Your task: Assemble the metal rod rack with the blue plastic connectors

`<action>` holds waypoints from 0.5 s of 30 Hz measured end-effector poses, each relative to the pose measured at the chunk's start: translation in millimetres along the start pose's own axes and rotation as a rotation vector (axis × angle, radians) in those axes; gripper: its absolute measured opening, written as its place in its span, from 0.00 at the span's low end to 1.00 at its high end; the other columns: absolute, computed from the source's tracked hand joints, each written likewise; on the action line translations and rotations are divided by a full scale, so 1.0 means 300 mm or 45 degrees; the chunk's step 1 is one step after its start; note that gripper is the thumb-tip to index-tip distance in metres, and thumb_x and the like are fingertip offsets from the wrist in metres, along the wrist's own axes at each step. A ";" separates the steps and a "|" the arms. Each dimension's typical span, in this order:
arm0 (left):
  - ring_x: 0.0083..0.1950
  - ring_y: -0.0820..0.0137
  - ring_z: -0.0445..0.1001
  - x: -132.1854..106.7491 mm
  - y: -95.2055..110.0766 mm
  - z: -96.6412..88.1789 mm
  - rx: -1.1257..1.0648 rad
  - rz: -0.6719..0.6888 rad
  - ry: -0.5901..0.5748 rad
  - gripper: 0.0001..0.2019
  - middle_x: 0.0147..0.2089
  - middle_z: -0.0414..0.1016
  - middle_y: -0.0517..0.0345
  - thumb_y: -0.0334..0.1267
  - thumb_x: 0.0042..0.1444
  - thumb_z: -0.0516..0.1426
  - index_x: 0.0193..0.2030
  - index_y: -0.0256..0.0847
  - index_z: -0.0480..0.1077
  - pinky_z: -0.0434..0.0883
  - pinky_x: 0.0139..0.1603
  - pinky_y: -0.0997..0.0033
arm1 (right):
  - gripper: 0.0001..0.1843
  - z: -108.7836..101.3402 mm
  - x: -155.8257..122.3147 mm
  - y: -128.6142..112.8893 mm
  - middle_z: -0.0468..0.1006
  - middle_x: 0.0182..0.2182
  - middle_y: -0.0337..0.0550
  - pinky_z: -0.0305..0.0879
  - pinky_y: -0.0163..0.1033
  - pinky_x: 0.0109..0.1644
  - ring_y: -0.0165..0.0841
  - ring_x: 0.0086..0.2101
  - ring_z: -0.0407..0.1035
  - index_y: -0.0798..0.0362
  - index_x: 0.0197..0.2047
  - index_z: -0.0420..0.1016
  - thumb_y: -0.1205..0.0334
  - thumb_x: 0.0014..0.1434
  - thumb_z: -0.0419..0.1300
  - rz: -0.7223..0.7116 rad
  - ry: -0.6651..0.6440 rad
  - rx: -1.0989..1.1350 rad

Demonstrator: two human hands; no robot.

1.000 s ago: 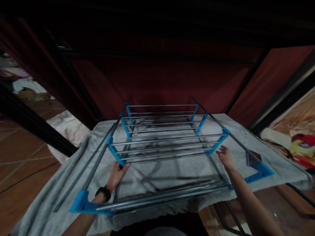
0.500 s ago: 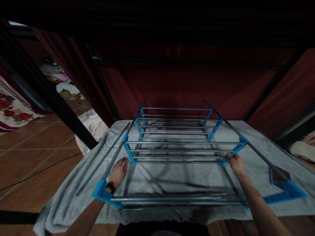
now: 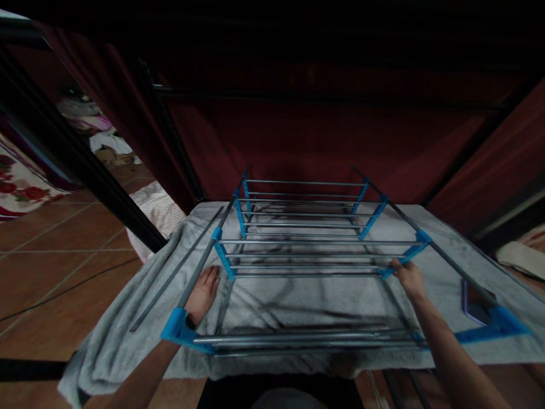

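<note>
A rack of grey metal tubes [image 3: 319, 243] with blue plastic connectors lies on a grey blanket [image 3: 293, 301]. My right hand [image 3: 409, 279] has its fingers closed around the lower end of a blue connector [image 3: 415, 251] on the rack's right side. On the left, my left hand [image 3: 205, 288] rests with fingers stretched out on the blanket, beside the rack's left side tube [image 3: 198, 270]. A blue corner piece [image 3: 181, 328] partly covers that wrist and its dark band. Several crossbars [image 3: 306, 339] lie close together at the near end.
One loose tube [image 3: 176, 268] lies left of the rack. A phone-like dark object [image 3: 476, 301] is on the blanket at right, partly behind a blue corner. Dark posts [image 3: 128, 199] and red curtains [image 3: 323, 142] surround the bed-like surface. A cable [image 3: 85, 284] crosses the tiled floor.
My left hand has shifted slightly, and its wristband is now mostly hidden behind the blue corner. My right hand stays on the connector. The view has moved a little.
</note>
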State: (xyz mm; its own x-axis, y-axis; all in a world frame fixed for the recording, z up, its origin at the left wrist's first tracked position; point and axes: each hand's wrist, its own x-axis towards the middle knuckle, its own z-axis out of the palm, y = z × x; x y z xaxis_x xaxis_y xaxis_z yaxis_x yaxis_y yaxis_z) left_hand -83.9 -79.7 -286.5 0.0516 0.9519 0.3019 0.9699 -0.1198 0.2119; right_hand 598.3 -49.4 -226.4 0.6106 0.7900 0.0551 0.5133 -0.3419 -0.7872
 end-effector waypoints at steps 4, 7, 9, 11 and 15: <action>0.69 0.54 0.70 -0.089 -0.030 0.004 -0.101 0.235 0.020 0.25 0.69 0.71 0.43 0.47 0.69 0.47 0.65 0.38 0.69 0.69 0.70 0.51 | 0.28 -0.028 -0.027 -0.045 0.82 0.44 0.61 0.73 0.54 0.52 0.53 0.48 0.77 0.58 0.52 0.77 0.47 0.54 0.61 0.180 -0.013 -0.078; 0.68 0.53 0.72 -0.202 -0.067 -0.022 -0.148 0.274 0.050 0.23 0.67 0.73 0.43 0.47 0.69 0.48 0.64 0.40 0.70 0.71 0.69 0.48 | 0.36 -0.098 -0.165 -0.079 0.77 0.55 0.66 0.69 0.56 0.59 0.53 0.54 0.74 0.60 0.62 0.71 0.47 0.55 0.61 0.132 0.108 -0.073; 0.70 0.53 0.69 -0.290 -0.079 -0.055 -0.184 0.281 0.038 0.23 0.69 0.71 0.43 0.47 0.70 0.49 0.67 0.41 0.68 0.68 0.71 0.45 | 0.32 -0.140 -0.338 -0.088 0.77 0.57 0.61 0.70 0.54 0.60 0.49 0.54 0.74 0.56 0.60 0.73 0.45 0.60 0.58 -0.091 0.202 0.089; 0.73 0.54 0.66 -0.375 -0.073 -0.093 -0.219 0.312 -0.046 0.24 0.70 0.69 0.45 0.46 0.70 0.49 0.68 0.41 0.66 0.65 0.73 0.45 | 0.22 -0.151 -0.560 -0.080 0.81 0.51 0.51 0.71 0.50 0.60 0.44 0.51 0.76 0.49 0.53 0.78 0.44 0.64 0.58 -0.316 0.163 0.255; 0.73 0.55 0.66 -0.481 -0.031 -0.153 -0.199 0.334 -0.300 0.23 0.68 0.72 0.48 0.48 0.71 0.46 0.64 0.42 0.73 0.65 0.74 0.47 | 0.13 -0.037 -1.006 -0.019 0.85 0.39 0.43 0.81 0.42 0.40 0.40 0.37 0.81 0.42 0.51 0.80 0.55 0.70 0.56 -0.576 -0.630 0.319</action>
State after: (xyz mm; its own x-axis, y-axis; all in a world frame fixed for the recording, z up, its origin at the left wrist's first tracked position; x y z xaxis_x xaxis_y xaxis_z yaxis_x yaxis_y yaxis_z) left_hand -111.4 -228.8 -289.2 0.3641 0.9197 0.1468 0.8695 -0.3921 0.3005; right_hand 417.8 -291.6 -231.7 -0.0052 0.9852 0.1711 0.4614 0.1542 -0.8737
